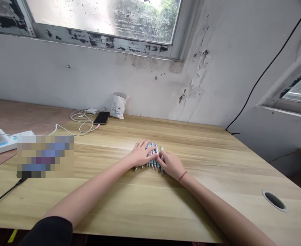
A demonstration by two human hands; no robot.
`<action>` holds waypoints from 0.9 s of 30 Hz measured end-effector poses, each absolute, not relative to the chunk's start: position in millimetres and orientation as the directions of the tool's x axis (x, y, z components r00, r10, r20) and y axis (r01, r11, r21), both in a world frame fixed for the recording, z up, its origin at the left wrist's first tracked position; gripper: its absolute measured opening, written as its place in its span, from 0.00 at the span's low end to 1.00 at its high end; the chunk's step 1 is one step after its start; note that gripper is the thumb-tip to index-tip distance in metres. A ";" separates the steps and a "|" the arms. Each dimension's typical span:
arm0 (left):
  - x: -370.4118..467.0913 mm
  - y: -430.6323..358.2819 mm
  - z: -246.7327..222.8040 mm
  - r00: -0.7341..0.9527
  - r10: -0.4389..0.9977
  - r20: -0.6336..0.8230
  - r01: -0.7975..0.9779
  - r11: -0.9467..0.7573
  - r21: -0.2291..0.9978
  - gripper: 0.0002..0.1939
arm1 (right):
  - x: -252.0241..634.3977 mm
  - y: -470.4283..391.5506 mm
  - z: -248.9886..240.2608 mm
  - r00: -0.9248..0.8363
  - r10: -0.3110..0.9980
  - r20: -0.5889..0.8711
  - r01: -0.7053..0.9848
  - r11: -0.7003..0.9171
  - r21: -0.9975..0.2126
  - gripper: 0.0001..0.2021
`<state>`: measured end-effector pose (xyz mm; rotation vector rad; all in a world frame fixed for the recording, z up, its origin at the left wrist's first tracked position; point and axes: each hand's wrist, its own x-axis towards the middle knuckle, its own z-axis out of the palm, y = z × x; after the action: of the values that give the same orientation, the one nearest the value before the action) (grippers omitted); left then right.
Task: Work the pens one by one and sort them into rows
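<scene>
Several slim pens (152, 163) with light blue and white barrels lie side by side on the wooden table (119, 208), their silvery tips toward me. My left hand (140, 154) rests flat across the left part of the row, fingers spread, hiding some of the barrels. At the row's right end, my right hand (173, 165) has its thumb and fingers closed on a pen (162, 170). That pen lies slightly apart from its neighbours. A dark red band circles my right wrist.
Toward the back stand a white paper bag (118, 106), a black phone (102, 118) and a white cable (82, 132). A white power strip (9, 140) lies left, beside a pixelated patch. A round cable hole (274, 200) is at right. Behind is the wall.
</scene>
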<state>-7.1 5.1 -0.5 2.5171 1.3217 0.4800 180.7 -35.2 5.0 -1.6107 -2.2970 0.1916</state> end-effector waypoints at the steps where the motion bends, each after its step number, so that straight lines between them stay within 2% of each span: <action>1: -6.2 5.4 -2.7 0.522 0.832 0.190 0.746 -0.553 0.372 0.27 | 176.8 -33.6 1.9 -0.279 0.937 0.208 0.901 0.331 -0.279 0.14; 5: 0.3 6.5 -1.0 0.467 0.836 0.288 0.768 -0.545 0.337 0.25 | 169.1 -27.8 -6.1 -0.223 0.940 0.257 0.927 0.286 -0.242 0.15; 8: 3.4 -3.6 7.6 0.523 0.773 0.358 0.737 -0.621 0.265 0.24 | 171.8 -27.1 -6.1 -0.237 0.933 0.269 0.915 0.308 -0.260 0.12; 11: 6.1 -22.1 11.9 0.609 0.735 0.300 0.692 -0.676 0.252 0.27 | 179.8 -26.2 -2.8 -0.250 0.940 0.232 0.898 0.314 -0.307 0.07; 15: 10.4 -37.7 6.2 0.630 0.747 0.213 0.709 -0.665 0.234 0.35 | 196.8 -19.3 0.7 -0.197 0.959 0.204 0.901 0.259 -0.349 0.06; 20: 11.8 -29.7 -0.9 0.598 0.771 0.219 0.734 -0.637 0.238 0.26 | 210.5 -11.8 0.1 -0.188 0.962 0.199 0.894 0.251 -0.371 0.06; 27: 0.4 -9.2 -0.7 0.584 0.774 0.243 0.739 -0.631 0.236 0.22 | 205.7 -17.7 2.6 -0.228 0.952 0.202 0.898 0.286 -0.334 0.07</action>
<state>0.4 -9.2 -0.7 2.6980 1.2932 0.4942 205.7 -17.7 2.6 -1.6710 -2.1980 0.2062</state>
